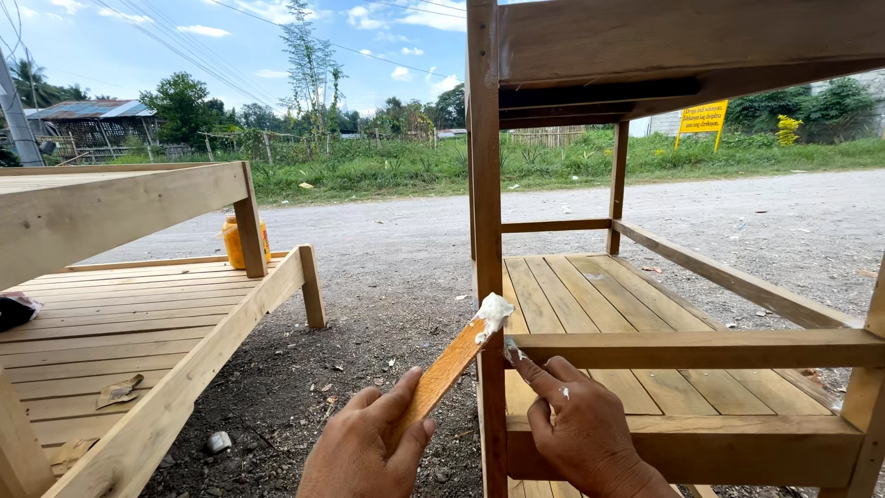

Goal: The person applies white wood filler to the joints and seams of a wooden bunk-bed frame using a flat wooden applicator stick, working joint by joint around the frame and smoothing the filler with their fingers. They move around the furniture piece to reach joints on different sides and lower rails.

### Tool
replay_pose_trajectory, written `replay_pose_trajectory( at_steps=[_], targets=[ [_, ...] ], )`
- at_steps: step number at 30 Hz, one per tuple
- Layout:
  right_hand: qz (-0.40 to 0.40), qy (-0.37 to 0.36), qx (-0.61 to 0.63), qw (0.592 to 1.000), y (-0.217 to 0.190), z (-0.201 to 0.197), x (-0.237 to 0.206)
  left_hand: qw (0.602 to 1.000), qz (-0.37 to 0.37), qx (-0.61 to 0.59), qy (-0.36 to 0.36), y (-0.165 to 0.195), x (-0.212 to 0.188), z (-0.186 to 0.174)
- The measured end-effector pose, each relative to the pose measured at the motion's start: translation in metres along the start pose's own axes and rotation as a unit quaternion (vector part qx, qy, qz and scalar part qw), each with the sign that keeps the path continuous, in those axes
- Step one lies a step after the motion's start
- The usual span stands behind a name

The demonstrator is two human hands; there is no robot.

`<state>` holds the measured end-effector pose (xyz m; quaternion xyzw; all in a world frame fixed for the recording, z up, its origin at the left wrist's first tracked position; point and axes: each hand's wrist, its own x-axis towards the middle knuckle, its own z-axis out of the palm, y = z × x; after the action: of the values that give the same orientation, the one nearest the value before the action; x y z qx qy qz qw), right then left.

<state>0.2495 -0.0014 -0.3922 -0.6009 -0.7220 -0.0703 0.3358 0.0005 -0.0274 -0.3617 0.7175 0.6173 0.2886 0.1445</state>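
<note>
Wooden stick with putty touches the post's edge.

Left hand holds stick left of shelf frame; right hand touches rail above slatted shelf; bottle on left bench.

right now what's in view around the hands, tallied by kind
Hands: 2, left hand and right hand
Flat orange-brown wooden stick tipped with white putty: 1
Unpainted slatted wooden frames: 2, tall frame and low frame
Yellow plastic jar: 1
Yellow signboard: 1
Total: 7
</note>
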Motion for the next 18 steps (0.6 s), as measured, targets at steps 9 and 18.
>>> replay_pose_trajectory(
  at_steps=[9,18],
  targets=[
    [-0.133,0.012,-0.154,0.979,0.016,0.007,0.004,1.0,-0.004,-0.002,-0.012,-0.002,0.002,0.003],
    [-0.138,0.025,-0.125,0.982,0.014,0.007,-0.002,1.0,-0.004,0.006,-0.014,0.003,0.003,0.002]
  ],
)
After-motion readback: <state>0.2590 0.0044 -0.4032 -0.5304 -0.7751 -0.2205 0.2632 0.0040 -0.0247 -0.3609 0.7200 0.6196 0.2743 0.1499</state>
